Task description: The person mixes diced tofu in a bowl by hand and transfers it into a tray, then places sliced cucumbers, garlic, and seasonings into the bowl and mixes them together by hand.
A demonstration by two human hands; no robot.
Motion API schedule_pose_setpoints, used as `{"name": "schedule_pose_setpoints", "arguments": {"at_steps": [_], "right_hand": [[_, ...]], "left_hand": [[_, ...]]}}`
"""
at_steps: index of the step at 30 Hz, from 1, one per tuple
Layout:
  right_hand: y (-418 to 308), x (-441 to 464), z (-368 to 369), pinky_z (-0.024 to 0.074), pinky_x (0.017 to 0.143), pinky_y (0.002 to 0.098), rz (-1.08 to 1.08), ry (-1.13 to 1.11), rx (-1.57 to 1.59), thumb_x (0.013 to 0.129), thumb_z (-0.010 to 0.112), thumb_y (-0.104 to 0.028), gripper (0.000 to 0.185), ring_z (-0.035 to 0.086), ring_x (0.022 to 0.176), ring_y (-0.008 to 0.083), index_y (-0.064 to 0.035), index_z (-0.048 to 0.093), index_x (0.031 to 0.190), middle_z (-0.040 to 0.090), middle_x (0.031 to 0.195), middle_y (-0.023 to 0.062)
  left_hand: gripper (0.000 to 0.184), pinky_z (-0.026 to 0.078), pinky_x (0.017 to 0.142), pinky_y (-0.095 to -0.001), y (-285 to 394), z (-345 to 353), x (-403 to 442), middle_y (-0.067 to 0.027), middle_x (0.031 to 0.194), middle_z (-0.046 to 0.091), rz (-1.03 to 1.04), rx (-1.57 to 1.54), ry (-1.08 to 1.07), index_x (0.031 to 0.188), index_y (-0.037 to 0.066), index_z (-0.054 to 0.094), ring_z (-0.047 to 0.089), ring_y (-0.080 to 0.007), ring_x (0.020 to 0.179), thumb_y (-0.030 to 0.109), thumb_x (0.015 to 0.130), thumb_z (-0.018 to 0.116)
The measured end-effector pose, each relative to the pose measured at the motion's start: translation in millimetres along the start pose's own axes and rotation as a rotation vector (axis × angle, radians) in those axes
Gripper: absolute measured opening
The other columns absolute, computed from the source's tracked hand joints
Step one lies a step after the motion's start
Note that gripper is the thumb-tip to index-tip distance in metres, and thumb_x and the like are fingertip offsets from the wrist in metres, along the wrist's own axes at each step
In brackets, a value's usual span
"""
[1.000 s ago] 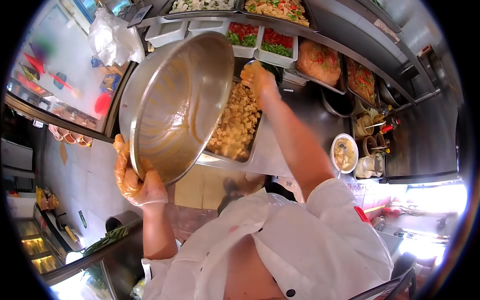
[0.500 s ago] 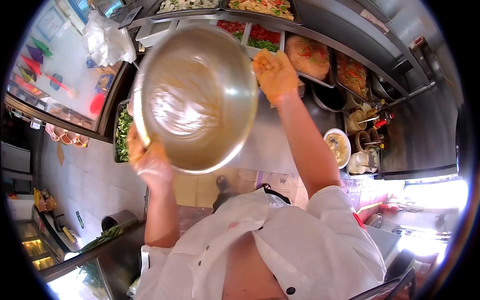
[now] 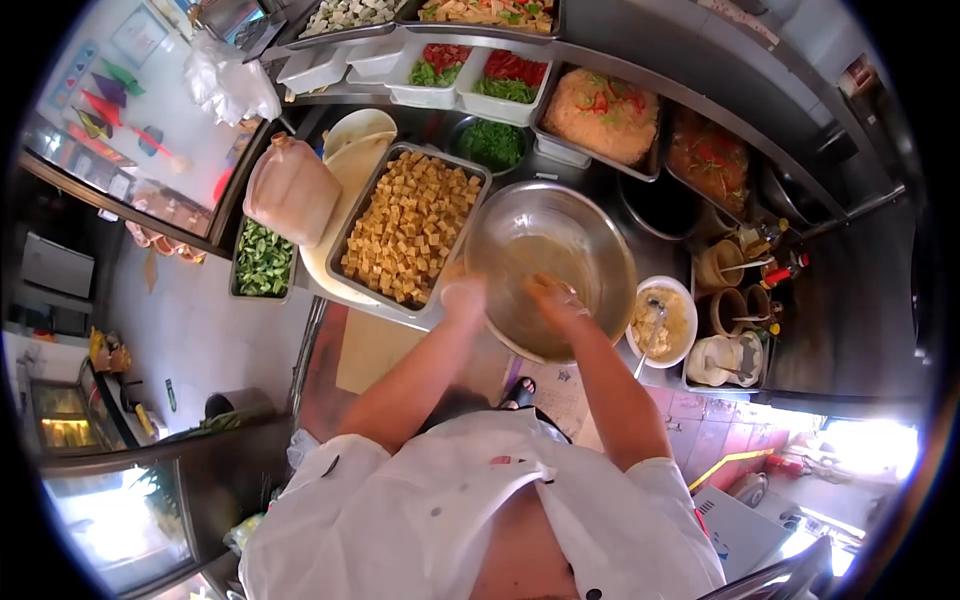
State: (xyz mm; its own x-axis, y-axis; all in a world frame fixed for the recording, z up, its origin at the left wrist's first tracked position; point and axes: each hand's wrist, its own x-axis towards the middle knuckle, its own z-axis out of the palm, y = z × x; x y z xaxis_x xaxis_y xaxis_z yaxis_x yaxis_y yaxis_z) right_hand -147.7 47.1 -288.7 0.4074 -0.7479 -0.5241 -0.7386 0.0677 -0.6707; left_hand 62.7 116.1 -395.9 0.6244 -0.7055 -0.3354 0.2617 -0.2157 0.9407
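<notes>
A large steel mixing bowl rests on the counter in front of me, with a thin brownish film on its inside. My right hand, in a thin see-through glove, reaches into the bowl with fingers stretched to the left and holds nothing that I can see. At the bowl's left rim is my left hand, smeared by motion, so its fingers and any grip on the rim are unclear. Close to its left, a steel tray holds browned tofu cubes.
A plastic jug and a tray of chopped greens are on the left. To the right stands a white bowl of yellowish paste with a spoon, beside seasoning pots. Food containers line the shelf behind.
The steel bowl has come down from in front of my view to the counter, bringing the tofu tray and jug into sight. My right hand has moved from beside the bowl into it.
</notes>
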Motion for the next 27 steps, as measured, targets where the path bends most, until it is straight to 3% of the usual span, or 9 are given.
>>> {"name": "schedule_pose_setpoints", "arguments": {"at_steps": [4, 6, 8, 10, 13, 16, 19, 22, 27], "right_hand": [[35, 20, -8, 0.0406, 0.113, 0.0419, -0.011, -0.25, -0.117, 0.098, 0.051, -0.049, 0.061, 0.049, 0.139, 0.0375, -0.0105, 0.055, 0.145, 0.039, 0.16, 0.0206], [49, 37, 1, 0.0466, 0.106, 0.0428, -0.291, -0.359, -0.634, 0.088, 0.058, -0.026, 0.052, 0.062, 0.12, 0.0374, -0.0058, 0.057, 0.135, 0.062, 0.126, 0.0227], [50, 47, 7, 0.0481, 0.105, 0.0441, -0.229, -0.423, -0.711, 0.083, 0.062, -0.018, 0.052, 0.063, 0.117, 0.0389, -0.0043, 0.058, 0.132, 0.067, 0.119, 0.0248], [52, 51, 18, 0.0476, 0.105, 0.0451, -0.055, -0.465, -0.616, 0.081, 0.064, -0.018, 0.054, 0.06, 0.12, 0.0404, -0.0044, 0.058, 0.133, 0.064, 0.124, 0.0263], [56, 48, 38, 0.0384, 0.114, 0.0514, -0.056, -0.383, -1.001, 0.085, 0.067, -0.034, 0.054, 0.034, 0.146, 0.0471, -0.0219, 0.06, 0.137, 0.032, 0.16, 0.0278], [28, 23, 33, 0.0338, 0.119, 0.0506, 0.162, -0.034, -0.508, 0.08, 0.071, -0.027, 0.065, 0.03, 0.149, 0.0475, -0.0309, 0.056, 0.144, 0.035, 0.158, 0.0259], [9, 24, 24, 0.0348, 0.116, 0.0536, -0.049, -0.186, -0.856, 0.079, 0.07, -0.015, 0.057, 0.041, 0.141, 0.046, -0.0148, 0.063, 0.135, 0.043, 0.151, 0.027], [6, 48, 18, 0.0336, 0.119, 0.0502, -0.078, -0.714, -1.273, 0.087, 0.067, -0.031, 0.076, 0.023, 0.152, 0.0467, -0.0291, 0.039, 0.157, 0.024, 0.163, 0.0278], [4, 43, 21, 0.0357, 0.118, 0.051, 0.052, -0.539, -0.983, 0.087, 0.062, -0.013, 0.071, 0.02, 0.151, 0.0514, -0.0453, 0.047, 0.149, 0.019, 0.166, 0.024]], "left_hand": [[0.036, 0.047, 0.064, -0.0335, 90, -6, -41, -0.009, 0.089, 0.066, -0.147, 0.543, -0.075, 0.115, 0.0, 0.068, 0.06, -0.0197, 0.074, 0.024, 0.087, 0.069], [0.039, 0.049, 0.068, -0.0336, 125, -16, -63, -0.0119, 0.094, 0.068, -0.288, 0.761, -0.24, 0.113, 0.0, 0.07, 0.063, -0.0216, 0.081, 0.028, 0.086, 0.071], [0.041, 0.052, 0.084, -0.0432, 136, -26, -74, -0.0191, 0.106, 0.071, 0.063, 0.914, -0.094, 0.115, 0.002, 0.067, 0.067, -0.0347, 0.096, 0.037, 0.095, 0.062], [0.032, 0.051, 0.076, -0.037, 138, -52, -46, -0.0105, 0.102, 0.068, 0.112, 0.622, -0.121, 0.112, 0.005, 0.067, 0.064, -0.0228, 0.088, 0.032, 0.095, 0.064], [0.025, 0.048, 0.072, -0.0338, 146, -111, 14, -0.0034, 0.091, 0.062, 0.049, 0.115, -0.299, 0.11, 0.008, 0.066, 0.06, -0.0188, 0.085, 0.027, 0.097, 0.061], [0.037, 0.051, 0.081, -0.0372, 213, -130, 22, -0.009, 0.105, 0.062, -0.051, -0.318, -0.229, 0.118, 0.002, 0.061, 0.061, -0.0227, 0.096, 0.033, 0.099, 0.061], [0.061, 0.05, 0.096, -0.0415, 246, -142, 19, -0.0222, 0.13, 0.056, -0.304, -0.644, -0.253, 0.134, -0.006, 0.046, 0.058, -0.0323, 0.115, 0.043, 0.1, 0.062], [0.075, 0.047, 0.105, -0.0449, 227, -177, 43, -0.0281, 0.143, 0.047, -0.319, -0.691, -0.236, 0.144, -0.007, 0.033, 0.052, -0.0395, 0.125, 0.047, 0.101, 0.06], [0.021, 0.051, 0.069, -0.0286, 158, -258, 70, -0.0084, 0.093, 0.063, -0.341, -0.469, 0.05, 0.1, 0.007, 0.057, 0.062, -0.0182, 0.082, 0.027, 0.098, 0.063]]}}
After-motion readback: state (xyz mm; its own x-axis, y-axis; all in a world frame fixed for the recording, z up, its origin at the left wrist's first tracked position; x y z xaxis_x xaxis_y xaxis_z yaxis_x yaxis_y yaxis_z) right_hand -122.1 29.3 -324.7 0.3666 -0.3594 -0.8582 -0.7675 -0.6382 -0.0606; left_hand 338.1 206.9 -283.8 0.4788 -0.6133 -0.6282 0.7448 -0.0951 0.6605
